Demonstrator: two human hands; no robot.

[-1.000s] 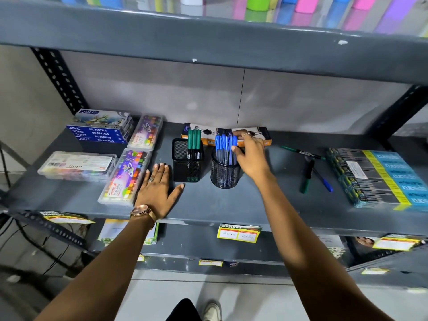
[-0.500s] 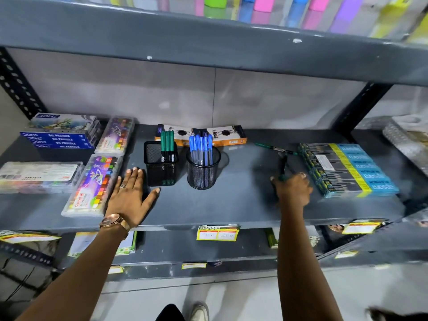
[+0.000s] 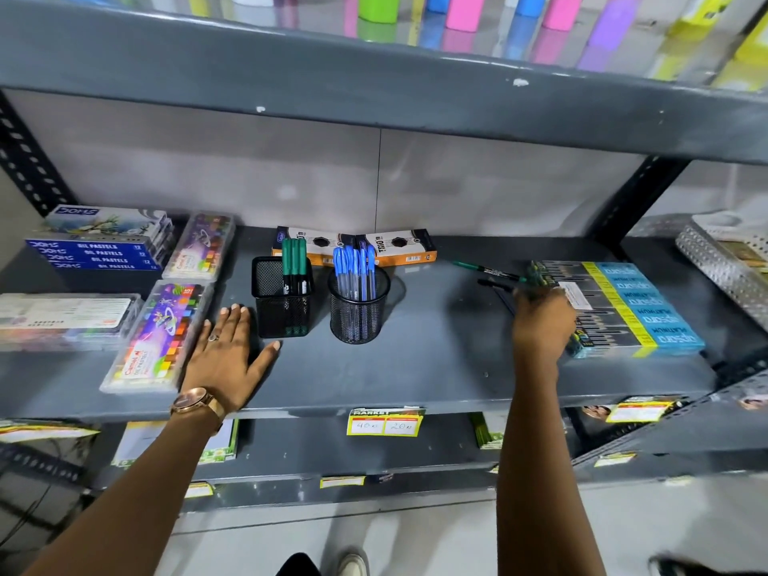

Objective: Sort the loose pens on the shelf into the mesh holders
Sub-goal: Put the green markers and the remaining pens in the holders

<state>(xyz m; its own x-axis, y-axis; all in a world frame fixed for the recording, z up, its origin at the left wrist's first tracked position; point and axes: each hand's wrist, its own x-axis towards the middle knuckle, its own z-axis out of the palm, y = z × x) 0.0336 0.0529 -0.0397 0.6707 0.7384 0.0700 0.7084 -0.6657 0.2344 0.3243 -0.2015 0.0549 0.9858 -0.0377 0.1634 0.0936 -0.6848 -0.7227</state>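
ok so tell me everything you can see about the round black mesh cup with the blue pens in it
The round black wire-mesh pen cup stands upright on the grey metal shelf, just right of the square black mesh holder and in front of an orange and black pencil box. It looks like see-through metal mesh with a solid rim. A bunch of blue-capped pens with clear barrels stands in it, caps up. Neither hand touches it.

Bright even light, motion blur throughout, wide-angle bending at edges.
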